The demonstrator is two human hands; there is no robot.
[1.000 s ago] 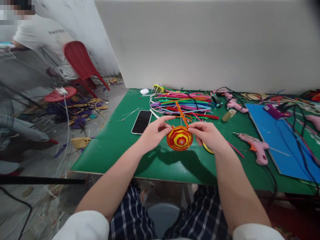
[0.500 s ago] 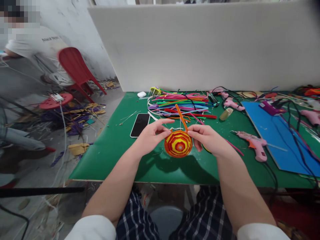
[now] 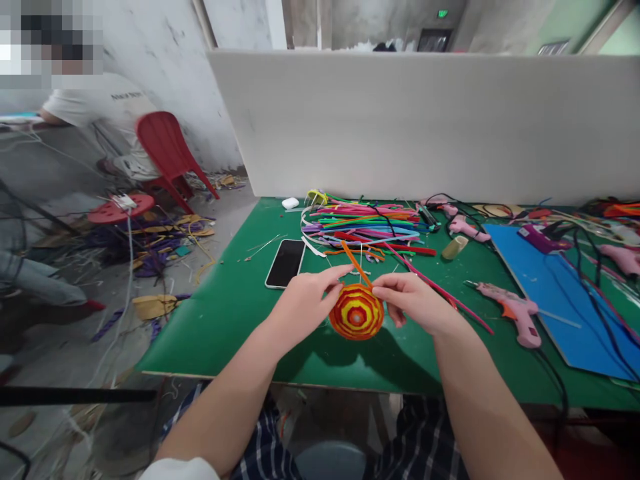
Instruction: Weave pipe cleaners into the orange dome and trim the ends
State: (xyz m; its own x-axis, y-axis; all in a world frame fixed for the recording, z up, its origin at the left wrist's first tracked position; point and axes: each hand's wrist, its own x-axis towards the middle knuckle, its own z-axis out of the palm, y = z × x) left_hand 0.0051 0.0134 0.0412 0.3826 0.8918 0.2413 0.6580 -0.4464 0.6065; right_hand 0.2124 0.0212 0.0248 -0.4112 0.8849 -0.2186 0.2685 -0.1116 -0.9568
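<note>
A round disc (image 3: 357,319) with red, orange and yellow rings, seemingly wound from fuzzy pipe cleaners, is held upright above the green table. My left hand (image 3: 311,301) is closed on its upper left rim, index finger reaching across behind it. An orange pipe cleaner (image 3: 356,262) rises from the top of the disc, leaning left. With thumb and index finger, my right hand (image 3: 407,303) pinches this strip's base at the upper right rim. Thin white wires show behind the disc. Exactly what lies under the left fingertips is hidden.
Behind lies a pile of coloured pipe cleaners (image 3: 365,223). A phone (image 3: 285,263) is on the left; a pink glue gun (image 3: 515,310) and a blue board (image 3: 545,293) are on the right. A white partition (image 3: 420,127) backs the table. A person sits far left.
The view has tilted up, so the table sits lower in the picture. The orange pipe cleaner's free end has swung further left. Both hands keep hold at the disc's rim.
</note>
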